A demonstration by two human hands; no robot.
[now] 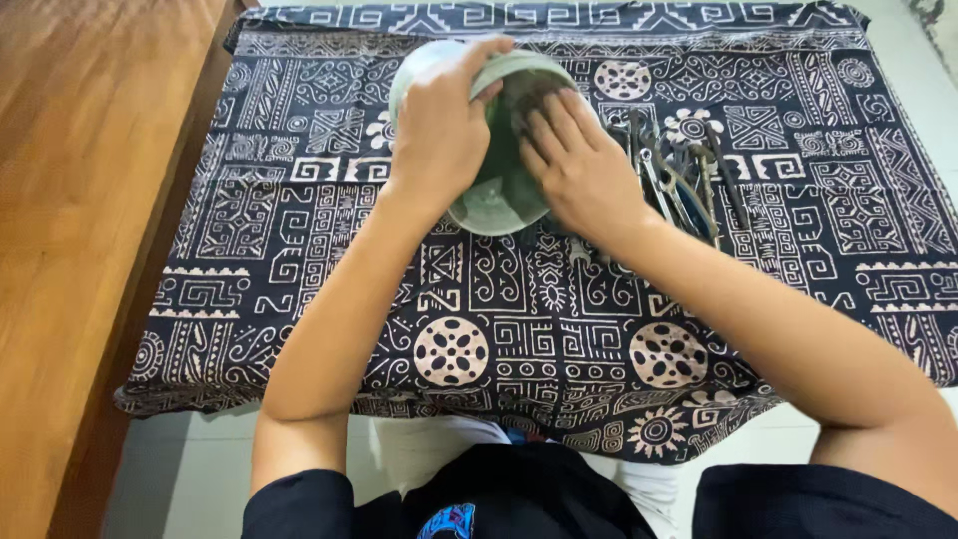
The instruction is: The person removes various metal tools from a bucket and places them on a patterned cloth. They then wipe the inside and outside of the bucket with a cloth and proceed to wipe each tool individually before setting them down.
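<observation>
view from above of a dark blue cloth with cream geometric print (299, 230), spread flat and taken here as the landmark. on the far middle part of the cloth stands a pale green round translucent container (499, 190), tilted toward the viewer. the left hand (439, 130) curls over the container's far-left rim and wall, fingers bent and closed around the edge, gripping it. the right hand (579, 165) lies against the container's right side with fingers fairly straight and close together, fingertips reaching into the mouth onto a dark mass inside; whether it grasps anything cannot be told. just right of the container, partly under the right forearm, a heap of grey metal hand tools (689, 185) rests on the cloth. left of the cloth runs a brown wooden surface (80, 220); near its front edge, pale floor (190, 479).
</observation>
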